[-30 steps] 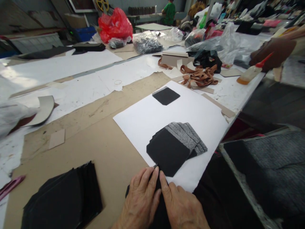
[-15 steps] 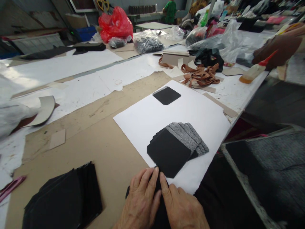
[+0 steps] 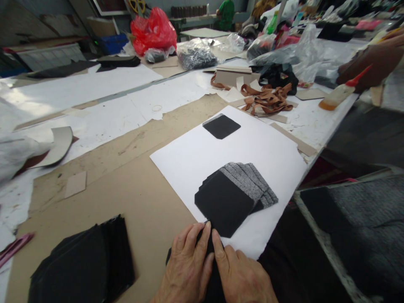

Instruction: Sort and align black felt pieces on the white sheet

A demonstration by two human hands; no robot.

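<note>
Head view: pressing a dark piece (image 3: 211, 245) at six o'clock on the bench (image 3: 176, 94).
Left hand (image 3: 189, 265) laid over the dark piece, fingers bent; right hand (image 3: 241, 269) set with index fingertip near its top; grip underneath hidden, impossible to tell. From the hands, fanned black-and-grey stack (image 3: 224, 202) at one o'clock on a white sheet (image 3: 176, 160), just beside the fingertips: at risk of skewing after any forward slip. Dark piece likely to crease crooked under uneven pressure.

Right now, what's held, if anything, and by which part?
Left hand and right hand touch a black piece at its far end; gripping cannot be told.
</note>
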